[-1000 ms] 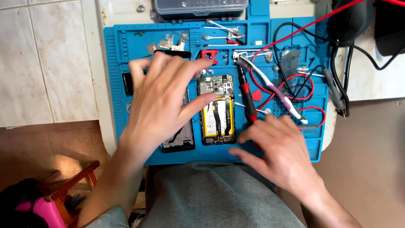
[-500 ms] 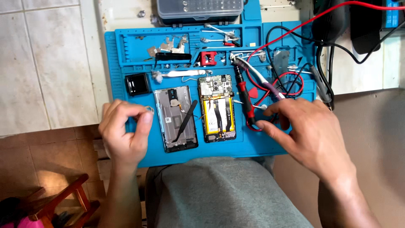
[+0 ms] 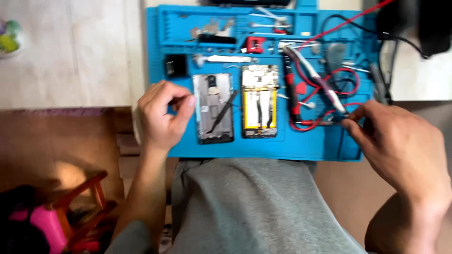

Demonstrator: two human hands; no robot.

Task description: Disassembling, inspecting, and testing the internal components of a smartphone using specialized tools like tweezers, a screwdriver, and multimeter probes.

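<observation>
Left hand (image 3: 162, 115) curled, fingers pinched narrow beside grey phone back cover (image 3: 214, 108) on blue mat (image 3: 282, 146), long axis pointing away. Opened phone (image 3: 259, 101) parallel (yellow battery showing). Right hand (image 3: 400, 150) pinching red probe wire (image 3: 325, 120).

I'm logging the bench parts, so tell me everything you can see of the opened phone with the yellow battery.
The opened phone lies flat and lengthwise on the blue work mat, its back cover off. A pale circuit board fills the top end; below it sits a yellow battery crossed by dark strips. The frame looks dark. A grey back shell lies just beside it. Neither hand touches it. The picture is slightly blurred.
</observation>
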